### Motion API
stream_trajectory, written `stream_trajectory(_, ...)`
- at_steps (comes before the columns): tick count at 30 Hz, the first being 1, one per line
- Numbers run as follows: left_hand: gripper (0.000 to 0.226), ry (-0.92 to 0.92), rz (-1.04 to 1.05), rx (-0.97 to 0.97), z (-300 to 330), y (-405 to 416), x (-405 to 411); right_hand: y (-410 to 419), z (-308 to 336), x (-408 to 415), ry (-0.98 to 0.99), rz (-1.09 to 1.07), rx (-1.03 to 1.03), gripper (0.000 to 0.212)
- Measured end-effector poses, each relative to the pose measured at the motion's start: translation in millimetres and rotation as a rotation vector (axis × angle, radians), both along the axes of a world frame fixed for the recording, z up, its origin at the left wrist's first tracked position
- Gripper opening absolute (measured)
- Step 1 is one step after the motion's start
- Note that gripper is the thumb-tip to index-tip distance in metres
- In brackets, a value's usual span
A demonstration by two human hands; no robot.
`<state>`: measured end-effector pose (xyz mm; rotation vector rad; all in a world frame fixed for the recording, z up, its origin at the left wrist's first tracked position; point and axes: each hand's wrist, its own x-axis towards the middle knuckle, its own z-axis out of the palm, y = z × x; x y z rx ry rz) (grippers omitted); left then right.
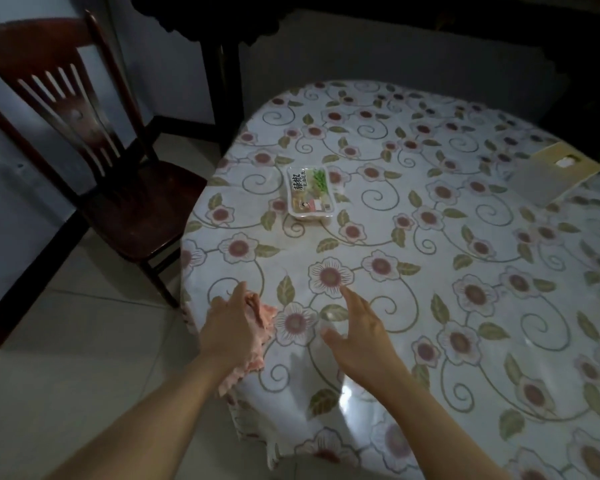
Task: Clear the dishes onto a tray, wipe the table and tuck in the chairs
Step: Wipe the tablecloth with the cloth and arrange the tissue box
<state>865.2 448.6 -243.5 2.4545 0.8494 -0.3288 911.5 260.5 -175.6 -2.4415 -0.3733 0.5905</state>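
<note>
**Wiping stage: pink cloth at the near-left edge of the table**

So the left hand [230,332] is down on a pink cloth [257,336] right at the near-left edge of the table [430,306]. Fingers look curled over and pressing into it, gripping it loosely rather than a tight fist, though the hand hides most of the cloth. The right hand [355,336] hovers just beside it over the flowered cover, fingers spread and open, holding nothing.

Handling-wise, my read: the cloth is soft, floppy and light, bunched into folds, with a bit hanging off the edge. Best taken flat under the palm with fingers spread on top, so it stays spread and doesn't roll into a lump. The cover looks glossy, probably plastic, so the cloth should slide easily but the cover itself may shift or wrinkle. The free hand could pin it.

Still on the table: a sealed food pack [310,194] further in, light and rigid-ish I'd guess, easy to lift by the long sides. A flat board [555,176] sits at the far right. The chair [125,174] stands well apart from the table, not tucked yet.
</note>
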Motion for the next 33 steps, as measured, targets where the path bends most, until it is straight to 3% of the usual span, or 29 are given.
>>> stream_trajectory(4, 0.037, 0.047, -0.056, 0.009, -6, -4, 3, -7, -4, 3, 0.035, -0.024, -0.002, 0.071)
stream_trajectory(7, 0.025, -0.027, -0.083, -0.042, 9, -15, 10, -17, 1, 5, 0.068, -0.062, 0.005, 0.071)
stream_trajectory(10, 0.017, -0.145, -0.028, -0.246, 36, -43, 19, -30, 12, 8, 0.086, -0.086, 0.023, 0.070)
stream_trajectory(12, 0.012, -0.184, -0.045, -0.233, 52, -65, 29, -40, 19, 8, 0.069, -0.084, 0.031, 0.068)
stream_trajectory(14, 0.015, -0.191, -0.140, -0.088, 67, -89, 42, -54, 29, 10, 0.049, -0.084, 0.067, 0.068)
stream_trajectory(16, 0.021, -0.230, -0.172, -0.065, 83, -117, 54, -72, 38, 12, 0.014, -0.086, 0.128, 0.065)
stream_trajectory(18, 0.024, -0.254, -0.190, -0.091, 99, -149, 64, -93, 46, 16, -0.007, -0.094, 0.167, 0.066)
stream_trajectory(21, 0.008, -0.279, -0.248, -0.222, 116, -196, 77, -128, 55, 24, -0.001, -0.153, 0.204, 0.068)
stream_trajectory(26, 0.029, -0.227, -0.215, -0.555, 129, -267, 95, -186, 69, 43, -0.094, -0.294, 0.220, 0.038)
stream_trajectory(28, 0.022, -0.232, -0.252, -0.579, 130, -285, 102, -205, 72, 51, -0.109, -0.348, 0.234, 0.030)
stream_trajectory(33, 0.025, -0.303, -0.289, -0.476, 127, -292, 130, -235, 72, 76, -0.133, -0.454, 0.245, 0.047)
